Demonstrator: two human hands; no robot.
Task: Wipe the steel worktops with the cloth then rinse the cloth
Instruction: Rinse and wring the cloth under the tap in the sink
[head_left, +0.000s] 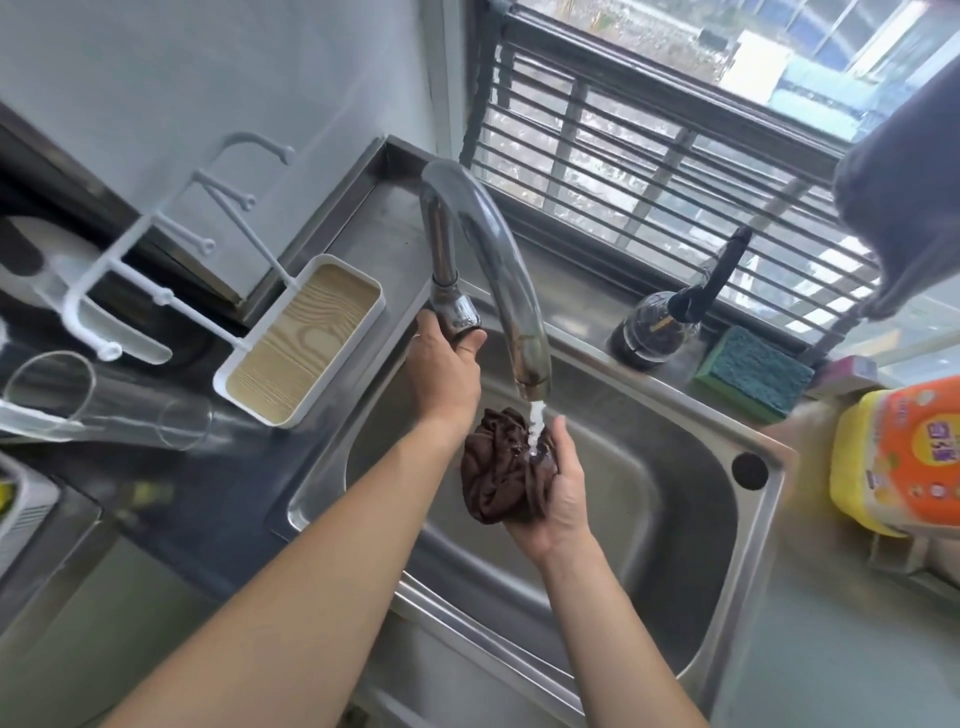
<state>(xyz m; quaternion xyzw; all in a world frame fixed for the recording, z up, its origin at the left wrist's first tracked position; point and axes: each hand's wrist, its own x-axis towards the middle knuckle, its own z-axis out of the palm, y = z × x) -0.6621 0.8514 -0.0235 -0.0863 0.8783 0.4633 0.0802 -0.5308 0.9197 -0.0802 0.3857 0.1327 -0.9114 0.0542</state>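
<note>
The job looks nearly done: the brown cloth (501, 470) is getting its rinse now, bunched up over the sink (675, 499) right under the running tap (485, 275). The right hand (558, 493) holds it with fingers curled round it, and the left hand (441, 369) grips the tap's base. I cannot tell if the steel desk is wiped clean; it looks blurry and is cut off.
</note>
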